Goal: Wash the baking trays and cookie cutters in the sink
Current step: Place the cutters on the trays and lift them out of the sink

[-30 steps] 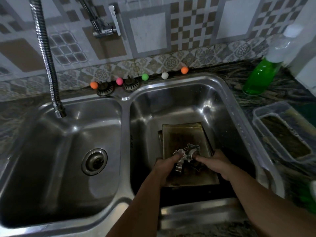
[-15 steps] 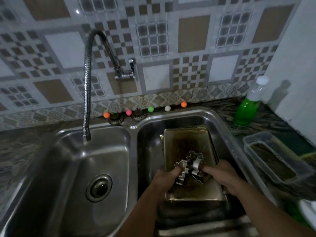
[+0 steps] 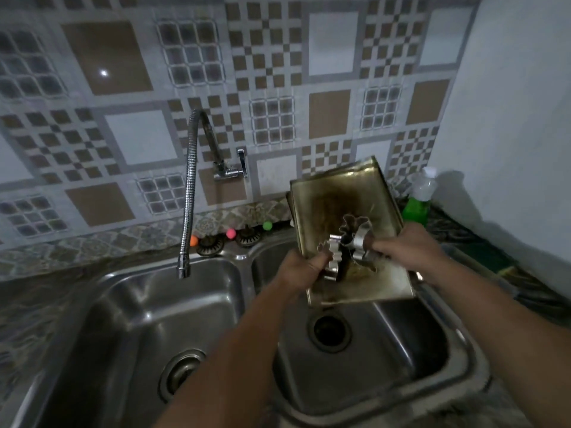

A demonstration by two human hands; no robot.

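Note:
A stack of stained, brownish baking trays [image 3: 333, 196] is held up in the air above the right basin [image 3: 386, 366] of a double steel sink, tilted with its far end raised. Metal cookie cutters [image 3: 349, 242] rest on the top tray. My left hand [image 3: 301, 268] grips the trays' left edge, with its thumb against the cutters. My right hand [image 3: 408, 247] grips the right edge and pins the cutters with its fingers. The right basin's open drain [image 3: 329, 332] shows below the trays.
A flexible steel faucet [image 3: 188, 193] hangs over the left basin [image 3: 148, 319], its lever [image 3: 241, 163] on the tiled wall. A green soap bottle [image 3: 417, 202] stands on the counter at right. Small coloured balls [image 3: 230, 233] and strainers sit behind the sink.
Both hands have lifted the trays and cutters out of the right basin and up toward the wall. The view has tilted upward, uncovering the right drain.

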